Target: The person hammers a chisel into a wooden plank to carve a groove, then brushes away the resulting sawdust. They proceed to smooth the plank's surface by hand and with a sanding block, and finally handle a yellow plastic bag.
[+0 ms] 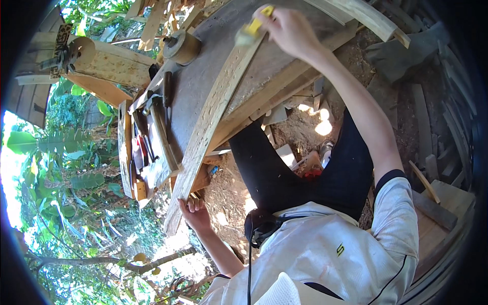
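A long, narrow wooden board (207, 124) lies slantwise across the workbench (211, 56), its near left end jutting past the bench edge. Small dark marks or holes dot its face. My left hand (196, 213) is closed on the board's edge close to that overhanging end, fingers curled. At the board's far end, my right hand (290, 33) grips a paintbrush (247, 34) with a yellow handle and pale bristles. Those bristles are at or just over the board; blur hides whether they touch it.
A round container (181, 48) stands on the bench's far left. A hammer (160, 127) and other hand tools lie along the left edge. Timber pieces (371, 18) are at the upper right, and offcuts (432, 162) litter the ground on the right.
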### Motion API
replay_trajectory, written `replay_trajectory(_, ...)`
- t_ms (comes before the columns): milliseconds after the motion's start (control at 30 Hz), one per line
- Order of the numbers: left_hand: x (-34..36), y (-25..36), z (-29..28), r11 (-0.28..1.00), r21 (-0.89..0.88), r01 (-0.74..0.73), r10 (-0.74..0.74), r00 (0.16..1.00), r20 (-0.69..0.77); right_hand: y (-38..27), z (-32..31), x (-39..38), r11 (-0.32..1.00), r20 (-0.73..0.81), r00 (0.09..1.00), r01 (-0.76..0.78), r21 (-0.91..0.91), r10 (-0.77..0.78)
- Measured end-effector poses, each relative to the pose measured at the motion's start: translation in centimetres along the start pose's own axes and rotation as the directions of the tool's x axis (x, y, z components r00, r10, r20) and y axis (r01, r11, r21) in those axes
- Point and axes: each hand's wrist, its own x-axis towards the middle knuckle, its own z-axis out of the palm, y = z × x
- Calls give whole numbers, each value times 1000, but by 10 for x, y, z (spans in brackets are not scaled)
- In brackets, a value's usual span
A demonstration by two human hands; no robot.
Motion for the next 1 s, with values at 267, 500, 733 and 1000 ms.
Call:
replay_trajectory(267, -4, 3, -5, 1000, 2, -24, 24, 998, -51, -61, 12, -42, 892, 149, 906, 343, 293, -397)
replay_trajectory(500, -6, -8, 3, 999, 42, -32, 32, 999, -15, 6, 8, -14, 971, -155, 978, 103, -216, -139)
replay_trajectory(733, -9, -9, 7, 997, 52, -50, 49, 998, 26, -33, 22, -39, 940, -22, 963, 266, 213, -268)
replay_trajectory(1000, -8, 11, -4, 998, -66, 19, 11, 905, 426, -94, 44, -77, 783, -69, 837, 535, 317, -544)
